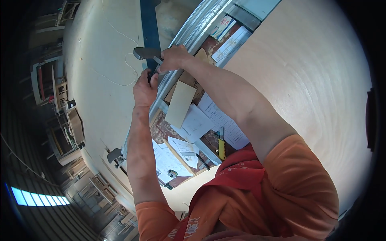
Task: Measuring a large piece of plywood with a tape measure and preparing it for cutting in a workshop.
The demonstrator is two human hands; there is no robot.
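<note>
**Clamp handle gripped at the metal rail**

Plywood first: broad pale sheet (pixel 309 80) on the right, a second pale curved panel (pixel 100 60) on the left. Between them, a long ribbed silver metal rail (pixel 201 24) running diagonally, above a reddish worktop (pixel 161 130) strewn with printed white paper sheets (pixel 195 122). On those, a small rectangular pale wooden offcut (pixel 180 103); lower down, a yellow-handled utility knife (pixel 221 146).

Up at the rail, a grey metal clamp with a flat pad and dark screw handle (pixel 146 54), pad against the left panel's edge. Right hand (pixel 173 58) wrapped over the upper part of the screw, fingers closed on it. Left hand (pixel 144 89) just below, fingers curled up round the dark handle end, clamped as far as can be seen.

Judged step: tightening or setting the clamp. Next move likely calling for a steady turn of the handle, pad kept square to the panel edge.
</note>
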